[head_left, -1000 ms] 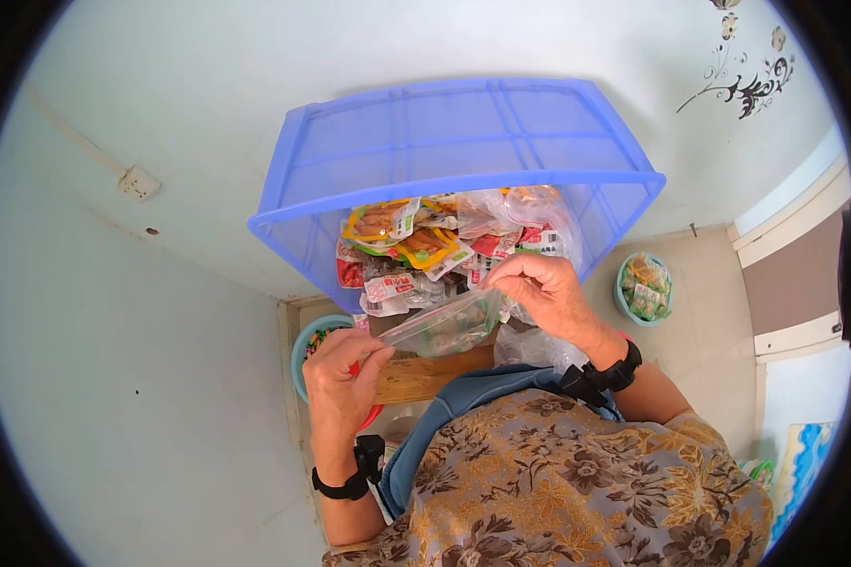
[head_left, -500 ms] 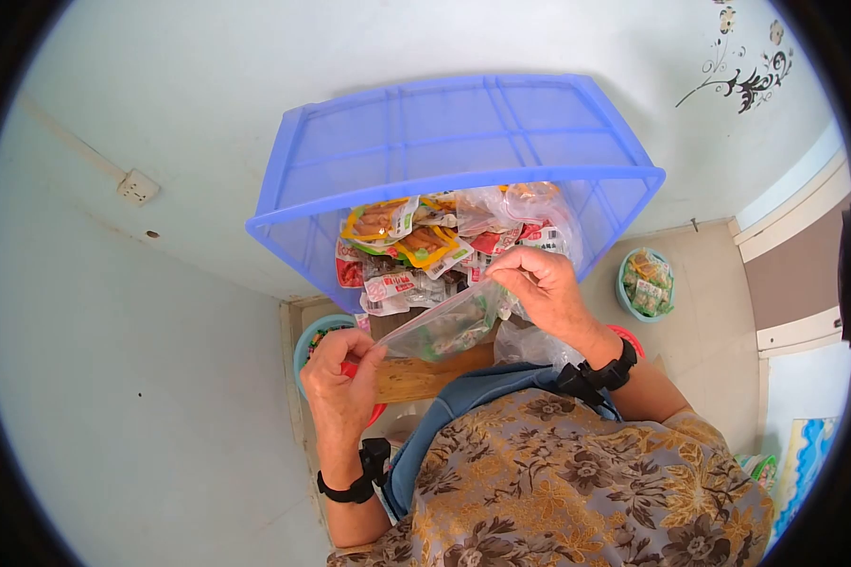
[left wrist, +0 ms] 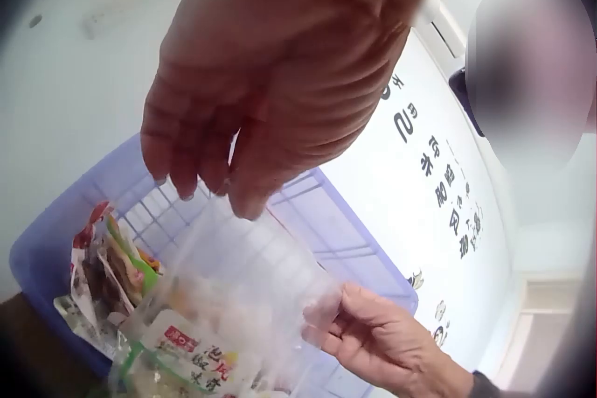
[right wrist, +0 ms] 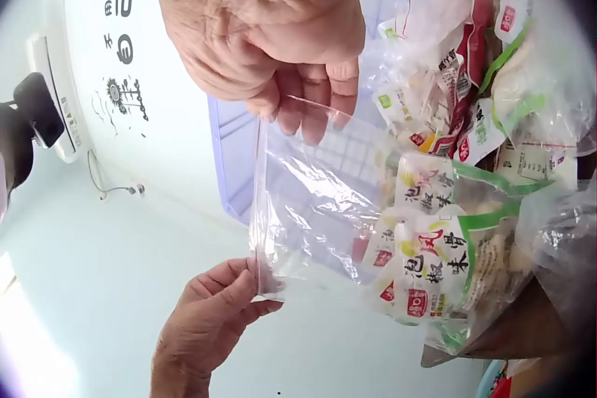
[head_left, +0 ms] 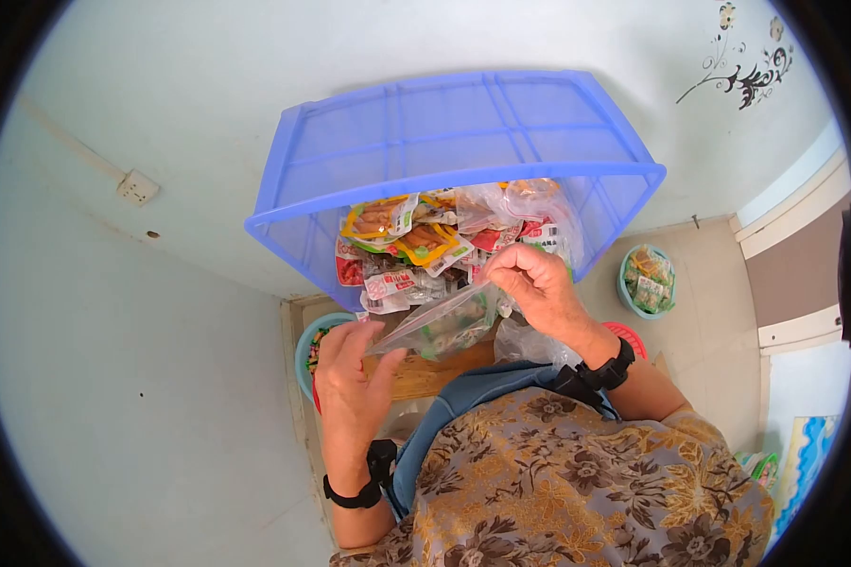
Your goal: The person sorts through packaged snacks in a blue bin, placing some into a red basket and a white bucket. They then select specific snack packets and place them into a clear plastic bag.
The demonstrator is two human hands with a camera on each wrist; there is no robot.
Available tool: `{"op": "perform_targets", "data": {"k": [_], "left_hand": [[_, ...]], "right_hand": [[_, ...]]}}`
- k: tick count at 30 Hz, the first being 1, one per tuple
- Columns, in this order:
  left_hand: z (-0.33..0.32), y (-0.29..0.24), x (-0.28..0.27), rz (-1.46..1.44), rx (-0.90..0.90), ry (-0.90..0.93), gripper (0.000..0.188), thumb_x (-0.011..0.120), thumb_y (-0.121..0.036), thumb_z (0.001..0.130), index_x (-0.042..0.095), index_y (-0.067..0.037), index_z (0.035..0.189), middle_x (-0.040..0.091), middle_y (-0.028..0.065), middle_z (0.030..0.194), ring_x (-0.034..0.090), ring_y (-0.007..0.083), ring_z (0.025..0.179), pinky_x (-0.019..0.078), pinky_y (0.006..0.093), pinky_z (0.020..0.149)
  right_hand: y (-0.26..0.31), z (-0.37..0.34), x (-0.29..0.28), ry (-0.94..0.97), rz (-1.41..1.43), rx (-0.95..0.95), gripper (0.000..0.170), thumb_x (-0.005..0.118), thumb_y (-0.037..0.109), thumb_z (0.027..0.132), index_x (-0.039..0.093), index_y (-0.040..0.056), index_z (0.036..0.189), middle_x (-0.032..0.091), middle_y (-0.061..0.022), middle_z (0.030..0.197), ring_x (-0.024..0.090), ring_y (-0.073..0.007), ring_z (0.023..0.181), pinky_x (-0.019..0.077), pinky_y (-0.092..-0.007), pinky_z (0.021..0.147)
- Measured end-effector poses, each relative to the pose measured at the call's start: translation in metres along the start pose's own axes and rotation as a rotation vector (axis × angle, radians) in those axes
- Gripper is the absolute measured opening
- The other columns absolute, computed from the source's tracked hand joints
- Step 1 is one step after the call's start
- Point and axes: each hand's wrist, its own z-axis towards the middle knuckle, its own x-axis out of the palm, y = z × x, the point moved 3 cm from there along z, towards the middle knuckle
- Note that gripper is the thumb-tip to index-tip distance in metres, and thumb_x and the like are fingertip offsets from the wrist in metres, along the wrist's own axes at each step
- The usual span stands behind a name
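Note:
A clear zip bag [head_left: 435, 326] [right wrist: 312, 202] is stretched between the hands, with green-edged printed packets [right wrist: 429, 258] in its lower part. My right hand [head_left: 544, 293] [right wrist: 270, 34] pinches one end of its top edge between thumb and fingers. At the other end my left hand [head_left: 355, 383] [left wrist: 289, 62] has thumb and fingers parted around the bag's corner in the head view; whether they touch the film is unclear. Behind the bag, a blue crate [head_left: 454, 123] lies tipped toward me, holding many food packets [head_left: 416, 236].
Wooden surface [head_left: 425, 376] below the bag, with crumpled clear plastic [head_left: 534, 345] at its right. A blue basin [head_left: 304, 359] stands at left; a teal basket of packets [head_left: 648, 282] and a red basket [head_left: 626, 335] are at right. Walls stand behind and left.
My left thumb and fingers have spread apart from their pinch on the bag's corner. The right hand keeps its pinch, nearly in place.

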Motion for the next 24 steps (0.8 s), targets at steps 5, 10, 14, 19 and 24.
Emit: {"op": "perform_targets", "data": {"k": [5,10,14,19,24], "left_hand": [[0.016,-0.033,0.022,0.088,0.211,0.014,0.034,0.082,-0.009,0.072,0.070,0.001,0.102,0.067,0.0175,0.100,0.064,0.0354,0.094,0.0515,0.0422,0.085],[0.029,-0.036,0.055,0.067,0.326,0.054,0.024,0.080,-0.009,0.074,0.070,0.000,0.094,0.068,0.0165,0.092,0.064,0.0366,0.088,0.0507,0.0429,0.080],[0.028,-0.036,0.062,-0.004,0.305,0.075,0.011,0.075,-0.006,0.077,0.067,-0.002,0.084,0.061,0.0137,0.078,0.061,0.0357,0.082,0.0467,0.0446,0.078],[0.028,-0.038,0.063,-0.020,0.299,0.049,0.006,0.072,-0.004,0.078,0.066,-0.003,0.081,0.060,0.0136,0.075,0.061,0.0350,0.078,0.0467,0.0438,0.077],[0.027,-0.036,0.050,0.061,0.278,0.052,0.005,0.071,-0.002,0.080,0.067,-0.001,0.083,0.065,0.0143,0.080,0.062,0.0365,0.079,0.0484,0.0420,0.069]], "right_hand": [[0.005,-0.002,0.003,0.040,0.029,0.011,0.010,0.064,0.008,0.097,0.063,-0.0009,0.092,0.066,-0.0036,0.084,0.059,-0.0101,0.078,0.0502,-0.0271,0.072],[0.013,-0.003,0.001,0.116,0.028,0.021,0.010,0.064,0.009,0.097,0.063,-0.0007,0.094,0.067,-0.0042,0.089,0.060,-0.0105,0.083,0.0504,-0.0280,0.075],[0.012,-0.005,0.006,0.078,0.091,-0.031,0.013,0.066,0.011,0.096,0.067,0.0006,0.104,0.070,-0.0051,0.094,0.062,-0.0109,0.086,0.0510,-0.0277,0.077],[-0.007,-0.012,0.019,0.199,0.117,0.070,0.019,0.068,0.013,0.095,0.071,0.0017,0.109,0.073,-0.0058,0.094,0.064,-0.0101,0.085,0.0515,-0.0265,0.075],[-0.019,-0.012,0.022,0.219,0.146,0.151,0.019,0.061,0.013,0.100,0.073,0.0000,0.107,0.074,-0.0056,0.100,0.066,-0.0105,0.093,0.0525,-0.0262,0.083]]}}
